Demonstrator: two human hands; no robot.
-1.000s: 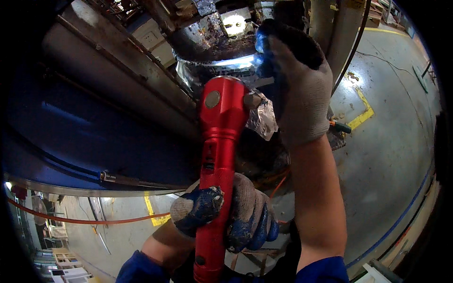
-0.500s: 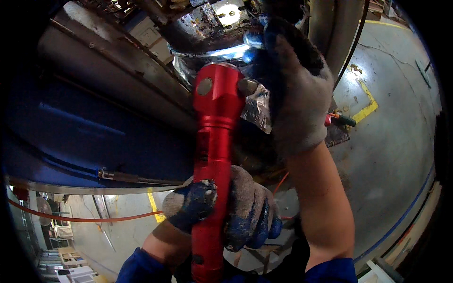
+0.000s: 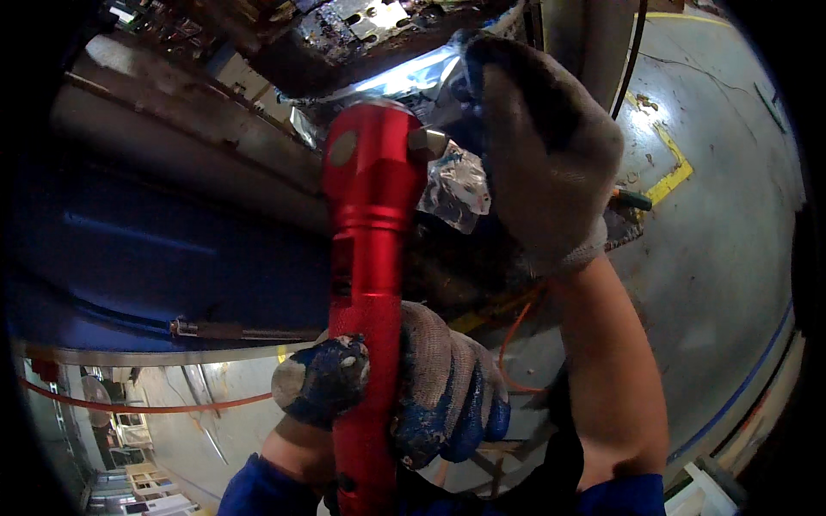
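Note:
My left hand (image 3: 447, 387), in a grey knit glove with worn blue coating, is wrapped round a red flashlight (image 3: 366, 249) held upright with its head at the top. Light falls on clear plastic film (image 3: 456, 185) that runs along the underside of a rusty, dirty metal part (image 3: 301, 56). At the right end of the lit strip, my right hand (image 3: 551, 146), in a similar glove, is closed on the film. Its fingertips are partly hidden behind the hand and in shadow.
A dark blue panel (image 3: 155, 249) and a metal beam (image 3: 189, 112) lie on the left. A hose with a metal fitting (image 3: 232, 329) crosses below. An orange hose (image 3: 155, 408) runs at the lower left. A green-handled tool (image 3: 634, 199) juts out at right, near yellow floor tape (image 3: 675, 176).
The flashlight and my left hand have shifted a little left. My right hand has moved slightly right and its back has turned more into view. More of the film's lit strip shows.

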